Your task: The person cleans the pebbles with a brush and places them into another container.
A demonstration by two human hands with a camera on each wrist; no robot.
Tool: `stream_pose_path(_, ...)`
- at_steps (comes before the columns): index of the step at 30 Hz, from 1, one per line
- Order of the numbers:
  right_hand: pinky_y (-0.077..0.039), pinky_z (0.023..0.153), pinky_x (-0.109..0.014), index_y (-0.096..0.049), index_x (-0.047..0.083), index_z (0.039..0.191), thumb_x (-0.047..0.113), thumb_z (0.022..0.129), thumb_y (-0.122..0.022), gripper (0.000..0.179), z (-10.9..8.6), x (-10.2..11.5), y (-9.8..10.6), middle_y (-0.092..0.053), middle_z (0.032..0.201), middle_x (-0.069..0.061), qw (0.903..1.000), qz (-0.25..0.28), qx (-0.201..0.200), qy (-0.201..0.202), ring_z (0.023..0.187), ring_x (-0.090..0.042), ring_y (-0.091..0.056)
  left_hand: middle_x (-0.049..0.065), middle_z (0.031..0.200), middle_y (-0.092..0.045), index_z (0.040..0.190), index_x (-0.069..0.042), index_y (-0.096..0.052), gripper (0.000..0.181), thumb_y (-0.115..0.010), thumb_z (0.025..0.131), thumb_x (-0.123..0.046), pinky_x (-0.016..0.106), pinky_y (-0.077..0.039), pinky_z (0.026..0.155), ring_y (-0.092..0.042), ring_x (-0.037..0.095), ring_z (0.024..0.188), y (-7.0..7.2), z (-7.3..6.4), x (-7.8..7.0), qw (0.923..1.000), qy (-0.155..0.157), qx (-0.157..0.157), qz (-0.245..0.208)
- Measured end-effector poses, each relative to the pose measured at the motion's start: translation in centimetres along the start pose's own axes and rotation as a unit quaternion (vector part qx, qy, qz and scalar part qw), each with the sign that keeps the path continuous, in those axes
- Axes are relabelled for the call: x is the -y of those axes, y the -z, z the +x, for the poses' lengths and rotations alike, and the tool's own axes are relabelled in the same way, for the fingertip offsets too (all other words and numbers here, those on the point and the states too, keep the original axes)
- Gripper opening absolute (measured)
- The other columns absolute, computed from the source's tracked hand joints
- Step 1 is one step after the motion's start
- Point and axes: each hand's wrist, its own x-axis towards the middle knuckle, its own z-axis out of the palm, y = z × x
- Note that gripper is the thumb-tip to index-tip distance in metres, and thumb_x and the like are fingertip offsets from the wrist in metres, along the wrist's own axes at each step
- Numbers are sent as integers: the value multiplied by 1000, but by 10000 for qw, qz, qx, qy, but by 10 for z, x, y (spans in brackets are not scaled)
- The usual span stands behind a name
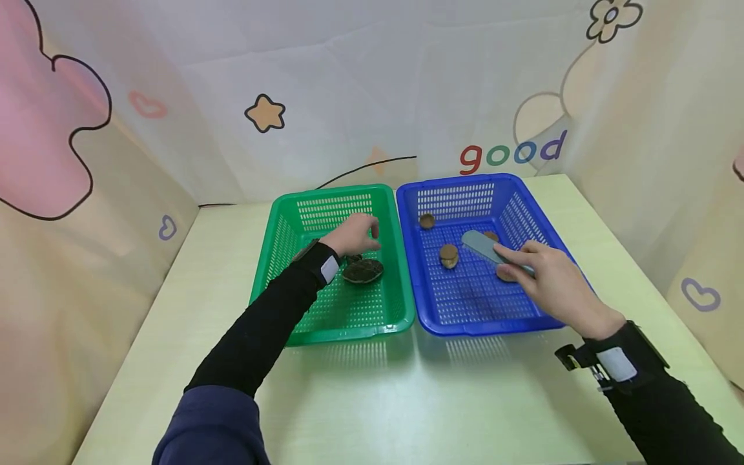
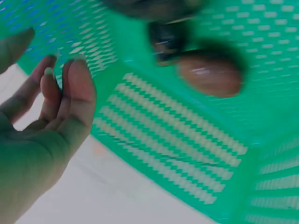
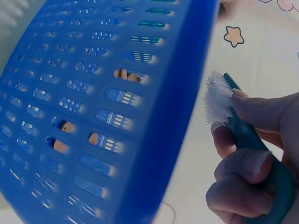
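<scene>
My right hand (image 1: 560, 284) grips a brush over the blue basket (image 1: 427, 316). Its teal handle (image 3: 254, 140) runs through my curled fingers, and the white bristles (image 3: 218, 98) show in the right wrist view. My left hand (image 1: 354, 234) hovers inside the green basket (image 1: 325, 336), fingers loosely bent, with nothing between them. Just below it lies a dark, flattened oval thing (image 1: 363, 271) like a shell. In the left wrist view, a blurred reddish-brown oval thing (image 2: 210, 74) and a small dark piece (image 2: 167, 42) lie in the same basket.
Several small brown roundish pieces (image 1: 449, 256) are spread over the blue basket's floor, partly behind the brush. Both baskets stand side by side on a pale table (image 1: 407, 400). A printed cloth (image 1: 349, 116) hangs behind and at both sides.
</scene>
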Motion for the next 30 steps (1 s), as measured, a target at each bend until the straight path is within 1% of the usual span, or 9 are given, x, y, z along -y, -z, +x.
stream_pose_path(4,-31,53,-21,-64,5,124,9,86,-71,39,-1,0,1,-53,73,-3,10000,-57,-72,13,64,-14,-40,16,110,-62,108,0,-62,23,-61,95,-18,36,-44,86,-53,25,98,13,16,-31,9991,-208,-371,64)
stream_pose_path(7,-32,52,-20,-65,3,123,7,86,-70,38,-3,0,0,-53,73,-4,9999,-55,-103,41,63,-14,-40,13,109,-61,107,-1,-62,24,-61,95,-23,36,-40,89,-48,24,99,15,29,-53,9976,-352,-413,430)
stream_pose_path(11,-31,50,-20,-65,3,123,6,86,-70,37,-6,0,-1,-51,71,-4,9999,-67,-116,-19,62,-13,-38,6,102,-60,107,-4,-62,26,-63,94,-27,34,-38,91,-47,20,95,11,45,-76,9944,-399,-187,964)
stream_pose_path(14,-30,48,-19,-65,3,123,6,86,-70,37,-8,0,0,-49,70,-4,9998,-77,-157,-67,60,-12,-38,3,95,-55,108,-6,-59,28,-65,93,-29,30,-39,82,-46,17,87,6,57,-90,9934,-313,158,1091)
stream_pose_path(16,-30,48,-19,-66,2,122,7,86,-70,36,-8,1,0,-48,69,-4,9998,-76,-183,-86,59,-12,-37,3,98,-56,111,-7,-57,31,-65,92,-29,29,-41,78,-50,16,87,3,64,-97,9926,-188,423,1125)
stream_pose_path(20,-30,48,-19,-66,2,122,6,86,-70,36,-9,3,1,-50,71,-4,9997,-45,-208,-129,60,-12,-38,4,125,-60,129,-9,-53,45,-66,92,-30,29,-49,89,-59,18,110,-4,78,-107,9888,124,862,1214)
stream_pose_path(24,-30,48,-19,-65,2,122,6,86,-70,37,-12,5,0,-52,72,-5,9996,-22,-226,-181,61,-13,-38,5,146,-48,145,-11,-42,62,-67,91,-29,32,-46,101,-51,20,130,-17,92,-108,9854,490,1161,1148)
stream_pose_path(26,-30,47,-19,-65,2,123,6,86,-70,38,-14,6,-1,-52,73,-5,9995,-3,-226,-228,60,-13,-38,5,141,-53,142,-13,-46,63,-72,87,-28,31,-48,97,-54,19,125,-31,106,-100,9865,549,1115,1063)
stream_pose_path(30,-30,47,-19,-64,3,124,8,86,-71,39,-17,8,-2,-53,74,-6,9992,58,-194,-345,61,-13,-39,3,126,-63,128,-12,-58,47,-74,85,-25,27,-52,88,-61,17,112,-47,118,-99,9832,695,1216,1169)
